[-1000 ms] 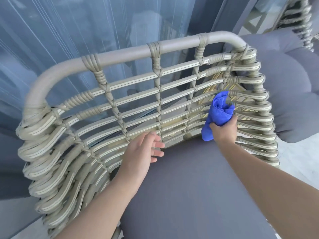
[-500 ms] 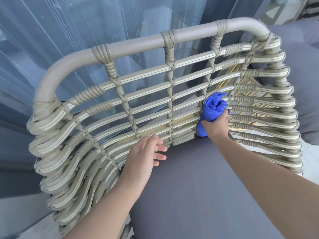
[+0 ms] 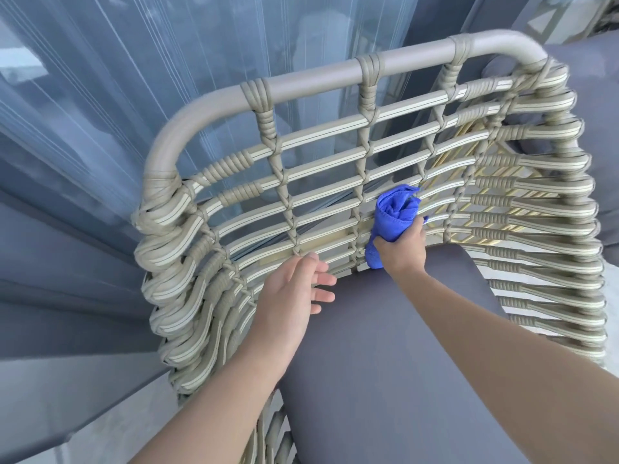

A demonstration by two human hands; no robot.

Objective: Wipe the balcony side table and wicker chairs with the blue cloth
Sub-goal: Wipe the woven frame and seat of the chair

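Observation:
A beige wicker chair (image 3: 321, 75) with a woven strap backrest fills the view, its grey seat cushion (image 3: 385, 346) below me. My right hand (image 3: 402, 251) grips a bunched blue cloth (image 3: 393, 216) and presses it against the lower backrest straps, just right of the middle. My left hand (image 3: 291, 289) hovers with relaxed fingers over the back edge of the cushion, near the lowest straps and holding nothing.
Sheer blue-grey curtains behind glass (image 3: 117, 95) stand behind the chair. A second grey cushioned seat (image 3: 596, 105) sits at the right behind the backrest. Pale floor (image 3: 100, 426) shows at the lower left.
My right hand has slid the blue cloth leftwards along the lower backrest straps, from the right corner towards the middle. The view has shifted left, so the chair sits further right in the frame.

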